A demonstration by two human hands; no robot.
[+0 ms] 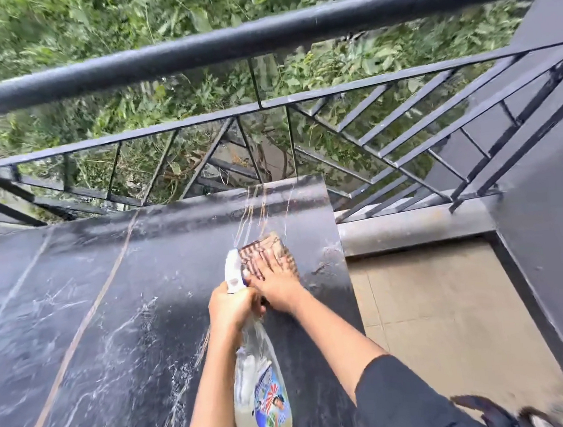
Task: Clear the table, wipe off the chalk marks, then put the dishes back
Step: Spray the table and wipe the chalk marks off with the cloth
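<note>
The left hand (pixel 233 305) curls round the neck of a clear plastic spray bottle of yellowish liquid (pixel 261 398), ready to wet the dark marbled tabletop (pixel 111 275), while the right hand (pixel 276 280), fingers flat, presses a brown striped cloth (pixel 269 252) near its far right corner for wiping.

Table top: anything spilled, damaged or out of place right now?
Nothing damaged. White smears and spatter cover the table top left of the spray bottle, which the left hand grips; whether chalk, spray or veining, I cannot tell. The right hand presses the cloth near the right edge.
</note>
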